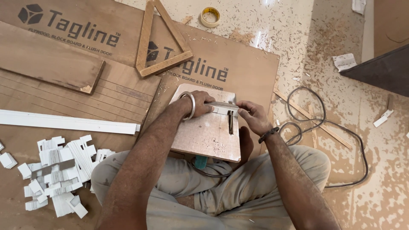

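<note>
I sit cross-legged on the floor with a small square board [204,136] resting over my legs; a narrow dark slot [231,122] runs through it. My left hand [197,103], a metal bangle at its wrist, presses a thin white strip [221,109] flat on the board. My right hand [252,116], a dark band on its wrist, pinches the same strip at its right end, just above the slot. A teal tool body [200,162] shows under the board's near edge.
Large plywood sheets [238,72] lie ahead with a wooden triangle frame [164,42] on them. A long white strip [68,122] and a heap of small cut white pieces [59,170] lie left. A black cable [332,127] loops right. A tape roll [210,17] sits farther off amid sawdust.
</note>
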